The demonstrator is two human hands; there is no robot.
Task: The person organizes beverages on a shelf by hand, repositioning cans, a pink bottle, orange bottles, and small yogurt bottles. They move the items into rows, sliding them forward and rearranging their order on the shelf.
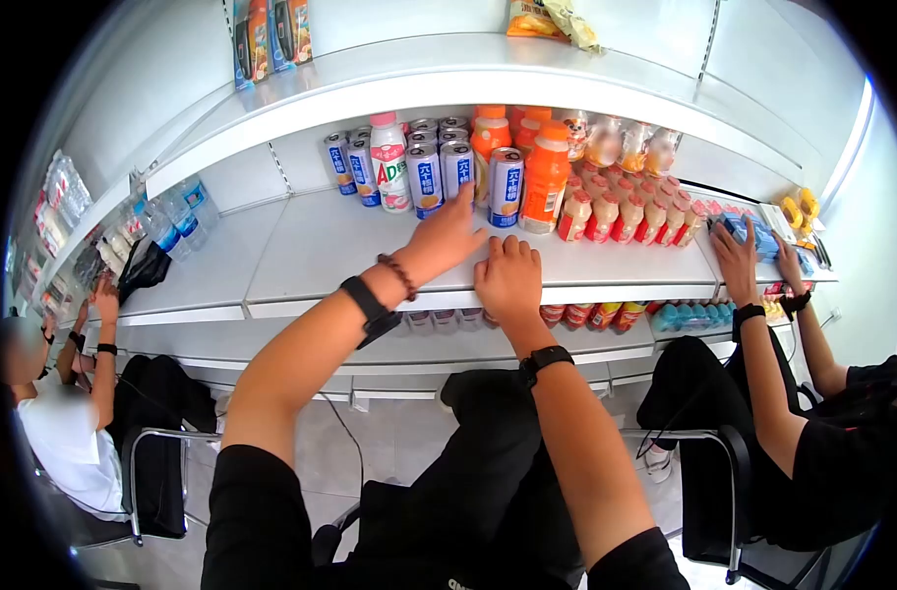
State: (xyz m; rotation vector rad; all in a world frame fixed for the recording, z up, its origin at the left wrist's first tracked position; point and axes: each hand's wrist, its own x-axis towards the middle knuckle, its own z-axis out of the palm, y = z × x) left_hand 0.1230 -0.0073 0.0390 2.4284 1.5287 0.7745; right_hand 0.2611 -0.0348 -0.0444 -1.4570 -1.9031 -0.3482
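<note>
My left hand (445, 236) reaches over the shelf with its fingers stretched out and thumb apart. Its fingertips are at the front of a blue drink can (457, 165), seemingly touching it; no grip around the can shows. Loosely bent, the fingers of my right hand (508, 277) rest on the shelf's front edge with nothing visible in them. Beyond that hand another blue can (506, 187) stands upright, beside an orange juice bottle (546, 182). A white bottle with a pink cap (389, 165) stands left among more blue cans (425, 182).
Several small red-labelled drink bottles (628, 214) stand in rows at right. Above runs an upper shelf (468, 84); a lower shelf (448, 346) holds more drinks. At right, a person's hands (739, 261) touch blue packs. Another person (70, 433) sits at left.
</note>
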